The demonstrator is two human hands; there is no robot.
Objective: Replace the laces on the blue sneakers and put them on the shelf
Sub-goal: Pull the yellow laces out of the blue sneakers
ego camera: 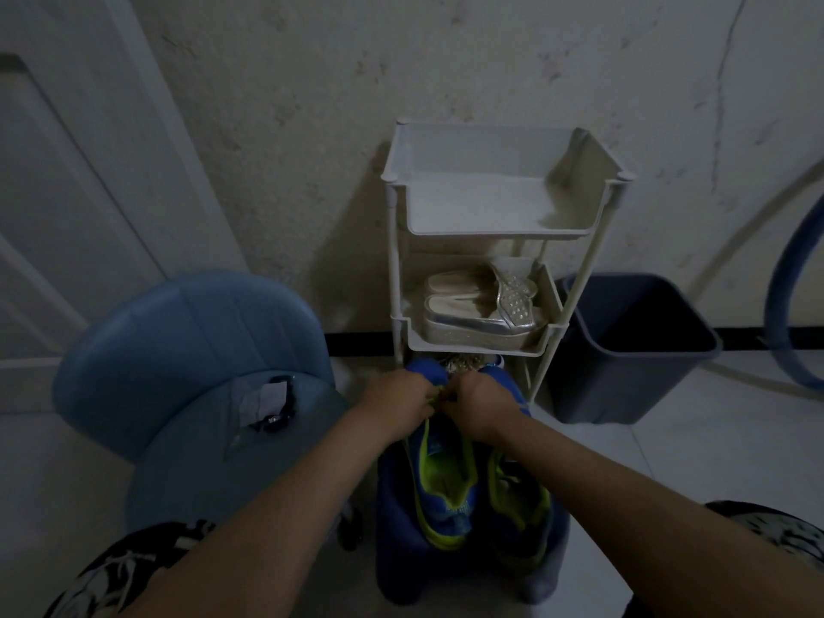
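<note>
- 2 blue sneakers sit side by side on a low blue stool, heels toward the person and toes toward the shelf; likely raised there so the lacing is within reach.
- Left hand and right hand meet, almost touching, over the front of the left-side shoe.
- Both hands have curled fingers and seem to pinch a yellow-green lace between them; fingertips are hidden, so I cannot tell the exact grip.
- Judgement: lacing is underway on 1 shoe, near the toe-end eyelets; 2 hands close together suit threading or pulling the lace snug.
- Lace state on the right-side shoe is too dark to read.
- Shelf stands against the wall just behind the stool; the top tier shows nothing on it, and the middle tier holds silver sandals.
- Bottom tier is mostly hidden behind the hands.
- Placing on the shelf is not yet done; the short reach should make that step easy.
- Blue chair is to the left, dark bin to the right of the shelf.
</note>
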